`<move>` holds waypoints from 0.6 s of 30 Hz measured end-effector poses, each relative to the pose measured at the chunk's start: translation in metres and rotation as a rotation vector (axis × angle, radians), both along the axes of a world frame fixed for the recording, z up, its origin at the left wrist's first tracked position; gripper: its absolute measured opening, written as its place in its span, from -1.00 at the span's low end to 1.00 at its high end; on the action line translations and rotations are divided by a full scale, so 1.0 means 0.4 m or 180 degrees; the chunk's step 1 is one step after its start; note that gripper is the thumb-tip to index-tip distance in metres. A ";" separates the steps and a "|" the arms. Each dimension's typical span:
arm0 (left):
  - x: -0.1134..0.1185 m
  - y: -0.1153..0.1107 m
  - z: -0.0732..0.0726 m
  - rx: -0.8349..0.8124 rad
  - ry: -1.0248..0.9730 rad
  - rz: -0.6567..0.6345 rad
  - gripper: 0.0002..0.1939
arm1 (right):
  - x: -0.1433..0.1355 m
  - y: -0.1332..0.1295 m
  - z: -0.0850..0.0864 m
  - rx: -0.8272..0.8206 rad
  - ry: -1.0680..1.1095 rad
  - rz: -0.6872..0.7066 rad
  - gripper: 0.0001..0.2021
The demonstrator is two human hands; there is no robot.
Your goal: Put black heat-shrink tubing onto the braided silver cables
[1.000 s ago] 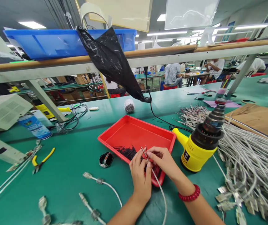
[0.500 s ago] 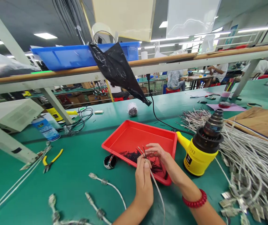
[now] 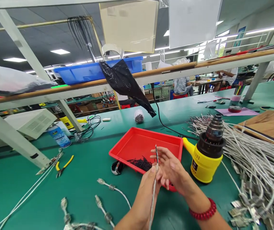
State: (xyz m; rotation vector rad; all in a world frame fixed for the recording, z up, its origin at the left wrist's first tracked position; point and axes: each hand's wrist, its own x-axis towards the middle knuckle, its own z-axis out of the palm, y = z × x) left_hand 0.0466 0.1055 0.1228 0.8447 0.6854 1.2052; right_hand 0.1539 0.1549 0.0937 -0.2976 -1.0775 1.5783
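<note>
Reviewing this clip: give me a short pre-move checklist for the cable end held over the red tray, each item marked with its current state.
1. Left hand grips the grey cable below its tip: ok.
2. Right hand beside the cable tip, fingers spread: ok.
3. Dark sleeve seated on the cable tip: cannot tell.
4. Black pieces left in the red tray: ok.
5. Yellow heat gun upright, apart from both hands: ok.
6. Heat gun switched on: cannot tell.

no legible text anywhere
</note>
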 end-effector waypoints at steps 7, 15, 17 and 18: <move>0.009 0.001 -0.009 -0.0080 -0.0345 -0.0476 -0.54 | 0.003 -0.001 0.001 -0.1011 0.0254 0.0002 -0.51; 0.020 0.009 -0.039 0.0043 0.0181 -0.0264 -0.51 | 0.004 0.013 0.001 -0.1209 0.0065 -0.0192 -0.70; 0.017 0.009 -0.036 0.0056 0.0255 -0.0214 -0.52 | 0.006 0.014 0.000 -0.1096 0.0040 -0.0127 -0.69; 0.015 0.009 -0.033 0.0070 0.0279 -0.0202 -0.52 | 0.007 0.013 -0.002 -0.1043 0.0053 -0.0089 -0.69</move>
